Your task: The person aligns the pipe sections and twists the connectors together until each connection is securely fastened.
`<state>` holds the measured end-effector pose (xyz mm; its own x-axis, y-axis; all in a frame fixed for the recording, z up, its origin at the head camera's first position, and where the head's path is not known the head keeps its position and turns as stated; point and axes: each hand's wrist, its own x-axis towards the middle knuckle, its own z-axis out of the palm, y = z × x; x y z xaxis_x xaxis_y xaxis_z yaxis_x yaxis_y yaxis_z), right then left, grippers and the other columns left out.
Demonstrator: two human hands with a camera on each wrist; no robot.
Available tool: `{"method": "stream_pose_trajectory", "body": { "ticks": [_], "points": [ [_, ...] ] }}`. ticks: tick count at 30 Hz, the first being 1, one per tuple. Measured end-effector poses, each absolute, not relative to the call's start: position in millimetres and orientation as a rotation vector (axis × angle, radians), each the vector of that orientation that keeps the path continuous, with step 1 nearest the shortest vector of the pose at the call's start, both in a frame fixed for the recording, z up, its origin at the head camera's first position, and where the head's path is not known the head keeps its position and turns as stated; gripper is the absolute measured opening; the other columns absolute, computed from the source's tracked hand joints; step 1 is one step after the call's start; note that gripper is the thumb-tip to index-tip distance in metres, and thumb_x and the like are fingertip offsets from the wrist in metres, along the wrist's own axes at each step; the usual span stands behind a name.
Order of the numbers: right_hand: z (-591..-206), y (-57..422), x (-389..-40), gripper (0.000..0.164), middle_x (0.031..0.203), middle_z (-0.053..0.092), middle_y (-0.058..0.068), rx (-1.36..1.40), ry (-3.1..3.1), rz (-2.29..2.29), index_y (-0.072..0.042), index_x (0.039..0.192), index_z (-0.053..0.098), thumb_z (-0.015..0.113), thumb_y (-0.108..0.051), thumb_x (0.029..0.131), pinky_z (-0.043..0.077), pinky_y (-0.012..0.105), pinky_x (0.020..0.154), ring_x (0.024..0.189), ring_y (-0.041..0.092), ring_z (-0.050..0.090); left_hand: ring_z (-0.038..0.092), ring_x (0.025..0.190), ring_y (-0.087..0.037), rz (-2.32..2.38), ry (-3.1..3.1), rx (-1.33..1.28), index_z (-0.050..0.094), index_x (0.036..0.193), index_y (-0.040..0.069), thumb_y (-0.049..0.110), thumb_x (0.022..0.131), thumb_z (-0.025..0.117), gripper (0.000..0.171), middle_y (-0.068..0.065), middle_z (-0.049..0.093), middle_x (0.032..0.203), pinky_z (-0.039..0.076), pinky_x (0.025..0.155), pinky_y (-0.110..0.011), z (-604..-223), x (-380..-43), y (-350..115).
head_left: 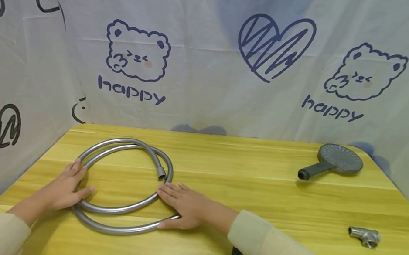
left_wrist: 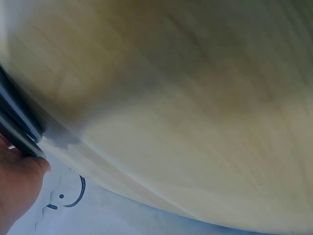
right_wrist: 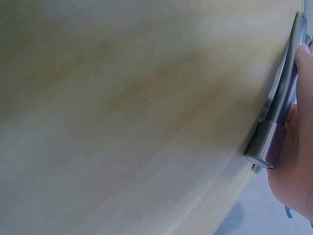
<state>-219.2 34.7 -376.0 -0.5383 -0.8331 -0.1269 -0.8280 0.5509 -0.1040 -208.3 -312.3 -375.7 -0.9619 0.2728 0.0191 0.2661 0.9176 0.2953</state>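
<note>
A grey metallic shower hose (head_left: 112,210) lies coiled on the wooden table in the head view. One end fitting (head_left: 161,173) sits inside the loop near its right side. My left hand (head_left: 62,188) rests on the coil's left side, fingers extended, thumb spread inward. My right hand (head_left: 188,206) lies flat across the right side, covering part of the hose. In the left wrist view, hose strands (left_wrist: 19,110) run beside the left hand (left_wrist: 19,191). The right wrist view shows a cylindrical hose end (right_wrist: 265,144) against the right hand (right_wrist: 296,171).
A grey shower head (head_left: 338,158) lies at the table's back right. Nearer, also on the right, is a metal tee fitting (head_left: 366,236). White curtains (head_left: 203,57) with drawings hang behind and beside the wooden table (head_left: 253,174).
</note>
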Motion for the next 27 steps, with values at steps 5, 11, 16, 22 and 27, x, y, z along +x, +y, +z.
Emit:
{"method": "stream_pose_trajectory", "body": {
  "ticks": [5, 11, 16, 22, 27],
  "points": [
    [-376, 38, -219, 0.078, 0.156, 0.012, 0.006, -1.425, 2.620, -0.052, -0.009, 0.149, 0.014, 0.043, -0.054, 0.092, 0.008, 0.037, 0.117, 0.144, 0.021, 0.010, 0.010, 0.128, -0.063, 0.447, 3.067, 0.474, 0.027, 0.134, -0.021, 0.041, 0.095, 0.046, 0.076, -0.043, 0.011, 0.142, 0.019, 0.099, -0.070, -377, -206, -313],
    [-377, 39, -218, 0.078, 0.156, 0.012, 0.007, -1.434, 2.615, -0.058, -0.008, 0.149, 0.014, 0.042, -0.054, 0.093, 0.008, 0.037, 0.117, 0.144, 0.020, 0.010, 0.007, 0.131, -0.060, 0.443, 3.082, 0.526, 0.031, 0.135, -0.017, 0.040, 0.096, 0.043, 0.070, -0.039, 0.011, 0.145, 0.015, 0.102, -0.068, -379, -201, -315],
    [-376, 41, -218, 0.078, 0.156, 0.012, 0.007, -1.444, 2.616, -0.062, -0.008, 0.149, 0.014, 0.042, -0.054, 0.093, 0.008, 0.037, 0.117, 0.144, 0.020, 0.011, 0.003, 0.137, -0.051, 0.446, 3.093, 0.584, 0.032, 0.137, -0.013, 0.040, 0.097, 0.042, 0.067, -0.036, 0.011, 0.147, 0.000, 0.111, -0.059, -380, -199, -313],
    [-376, 47, -217, 0.078, 0.156, 0.013, 0.007, -1.462, 2.628, -0.057, -0.007, 0.149, 0.015, 0.043, -0.053, 0.092, 0.008, 0.037, 0.117, 0.144, 0.021, 0.012, 0.004, 0.138, -0.049, 0.405, 3.102, 0.632, 0.030, 0.139, -0.010, 0.040, 0.097, 0.041, 0.067, -0.034, 0.012, 0.148, -0.015, 0.114, -0.036, -382, -198, -311],
    [-377, 51, -216, 0.078, 0.156, 0.014, 0.007, -1.469, 2.629, -0.056, -0.008, 0.149, 0.015, 0.044, -0.053, 0.092, 0.009, 0.036, 0.117, 0.144, 0.020, 0.012, 0.006, 0.139, -0.047, 0.395, 3.098, 0.678, 0.030, 0.139, -0.010, 0.039, 0.096, 0.043, 0.066, -0.032, 0.015, 0.149, -0.019, 0.109, -0.021, -381, -196, -309]
  ]
}}
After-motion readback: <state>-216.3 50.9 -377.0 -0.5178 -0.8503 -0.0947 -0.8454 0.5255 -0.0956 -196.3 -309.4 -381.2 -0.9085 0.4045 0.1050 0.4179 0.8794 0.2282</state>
